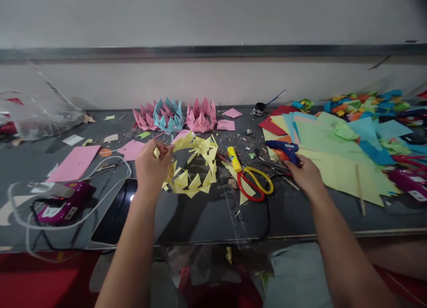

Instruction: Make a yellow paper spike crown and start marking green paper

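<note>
A ring of folded yellow paper points, a paper crown (209,166), hangs from my left hand (154,163), whose fingers pinch it at its left side. On the right, my right hand (305,174) is closed around the rear of a dark blue glue gun (283,148) whose nozzle points left. Between the hands lie a yellow glue stick (234,159) and scissors (256,186) with red and yellow handles. Behind the yellow crown stand finished-looking paper crowns, including a blue one (169,116) and a pink one (201,116).
Coloured paper sheets (333,159) spread across the right, with paper scraps (367,104) heaped behind. A tablet or phone (115,214), a purple power strip (68,203) and looping cables are at left. Pink paper (74,163) lies nearby. A small black pot (259,109) holds a brush.
</note>
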`<state>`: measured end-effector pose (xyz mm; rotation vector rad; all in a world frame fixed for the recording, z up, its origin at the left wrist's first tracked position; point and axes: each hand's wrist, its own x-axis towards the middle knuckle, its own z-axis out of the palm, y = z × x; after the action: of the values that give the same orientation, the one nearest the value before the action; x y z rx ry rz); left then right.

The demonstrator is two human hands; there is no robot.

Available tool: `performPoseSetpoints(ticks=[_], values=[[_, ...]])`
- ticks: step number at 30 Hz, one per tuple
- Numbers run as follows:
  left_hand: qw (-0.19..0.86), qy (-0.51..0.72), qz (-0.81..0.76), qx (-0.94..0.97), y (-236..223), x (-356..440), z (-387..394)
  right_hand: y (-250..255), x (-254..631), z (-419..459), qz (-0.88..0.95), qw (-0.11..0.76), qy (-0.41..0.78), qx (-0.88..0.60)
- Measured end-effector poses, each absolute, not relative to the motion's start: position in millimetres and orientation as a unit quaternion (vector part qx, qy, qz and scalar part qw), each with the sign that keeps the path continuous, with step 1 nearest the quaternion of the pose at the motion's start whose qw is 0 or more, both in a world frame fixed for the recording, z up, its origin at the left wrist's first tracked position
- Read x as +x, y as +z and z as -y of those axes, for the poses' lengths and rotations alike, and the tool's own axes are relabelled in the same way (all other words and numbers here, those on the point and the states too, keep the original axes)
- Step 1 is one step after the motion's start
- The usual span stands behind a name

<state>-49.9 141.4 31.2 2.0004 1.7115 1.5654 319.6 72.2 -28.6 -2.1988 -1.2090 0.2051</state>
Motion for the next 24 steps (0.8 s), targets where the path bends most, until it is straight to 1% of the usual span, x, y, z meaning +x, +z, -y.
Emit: performPoseSetpoints(ticks=[4, 8, 14, 19, 24], values=[[0.054, 0.493, -0.583, 0.644, 33.8, -48.0, -139.5, -33.8, 315.1, -87.0, 0.452, 0.329, 0.070, -0.826], [0.064, 0.473, -0.607, 0.635, 36.7, -47.4, -139.4, -33.2, 318.9, -129.4, 0.432, 0.349, 0.059, -0.829], [0.097, 0.473, -0.606, 0.632, 34.1, -60.5, -144.8, -39.5, 307.2, -186.5, 0.434, 0.311, 0.076, -0.842], [0.107, 0.481, -0.607, 0.624, 33.2, -68.4, -145.4, -48.2, 288.6, -189.2, 0.459, 0.287, 0.062, -0.838], [0.102, 0.463, -0.611, 0.634, 35.1, -69.0, -143.0, -51.2, 295.4, -183.9, 0.485, 0.281, 0.042, -0.827]])
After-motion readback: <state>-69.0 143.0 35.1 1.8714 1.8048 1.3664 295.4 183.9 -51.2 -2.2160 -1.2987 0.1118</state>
